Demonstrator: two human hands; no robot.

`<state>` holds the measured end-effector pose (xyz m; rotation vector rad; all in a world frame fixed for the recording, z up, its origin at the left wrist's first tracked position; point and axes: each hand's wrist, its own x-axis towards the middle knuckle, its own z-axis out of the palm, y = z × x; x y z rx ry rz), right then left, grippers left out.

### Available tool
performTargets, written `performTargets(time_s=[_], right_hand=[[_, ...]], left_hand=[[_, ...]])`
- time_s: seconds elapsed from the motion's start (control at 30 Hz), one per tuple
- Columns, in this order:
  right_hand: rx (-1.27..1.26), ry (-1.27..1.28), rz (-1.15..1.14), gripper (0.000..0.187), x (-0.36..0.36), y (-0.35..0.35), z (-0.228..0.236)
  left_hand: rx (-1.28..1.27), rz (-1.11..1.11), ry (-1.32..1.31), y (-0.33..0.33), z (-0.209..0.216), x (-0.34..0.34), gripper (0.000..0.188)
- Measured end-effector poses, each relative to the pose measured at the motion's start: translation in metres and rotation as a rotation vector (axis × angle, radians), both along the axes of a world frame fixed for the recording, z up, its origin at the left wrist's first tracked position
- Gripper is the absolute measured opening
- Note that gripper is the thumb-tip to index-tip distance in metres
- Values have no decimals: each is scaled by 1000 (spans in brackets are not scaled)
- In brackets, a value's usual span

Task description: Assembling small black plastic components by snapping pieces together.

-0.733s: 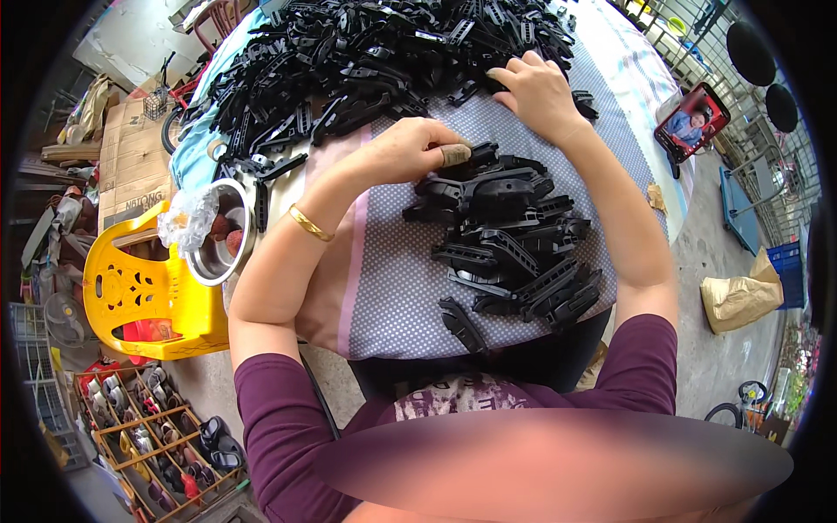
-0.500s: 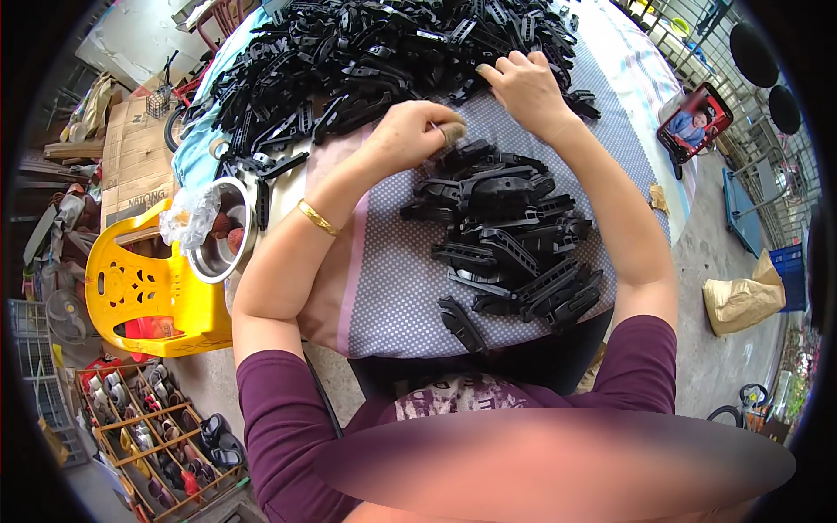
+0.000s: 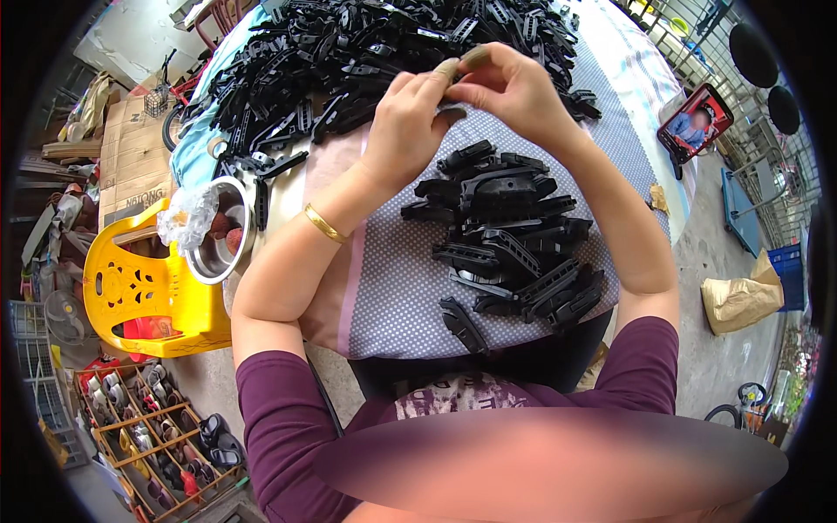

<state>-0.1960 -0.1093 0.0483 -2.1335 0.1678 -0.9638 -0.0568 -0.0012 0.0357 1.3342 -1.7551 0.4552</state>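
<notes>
In front of the large heap of black plastic parts, my two hands meet with bent fingers. My left hand is closed, fingertips pointing away from me. My right hand pinches with thumb and forefinger right beside the left fingertips. Dark coverings show on some fingertips. Whatever lies between the fingers is hidden or blends into the black heap behind. Nearer to me, a smaller pile of black slotted plastic parts rests on the dotted tablecloth. One black part sits at its near left edge.
Left of the table, a yellow plastic chair carries a metal bowl with reddish round fruit and a clear plastic bag. A phone stands at the table's right edge. A shoe rack is at lower left, a paper sack at right.
My right hand has drawn left from the heap's edge, and my left hand has moved up and forward, so their fingertips now meet. The smaller pile looks much the same.
</notes>
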Motion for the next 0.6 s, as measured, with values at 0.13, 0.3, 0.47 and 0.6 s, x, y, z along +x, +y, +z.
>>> performTargets(time_s=[0.13,0.3,0.47,0.6], right_hand=[[213,130,-120,29,0,-21,0],[-618,512,-571,30,3,-43,-36],[-446,493,-369,37,4,-40,-26],[-180,311,-251,36,-6,-30,-16]], left_hand=[[148,-8,416,-1,-6,4,31],[500,-228,1011,-1,-2,17,28],[669,-201,1128,-1,-3,15,26],[645,-189,1150,-1,-2,21,26]])
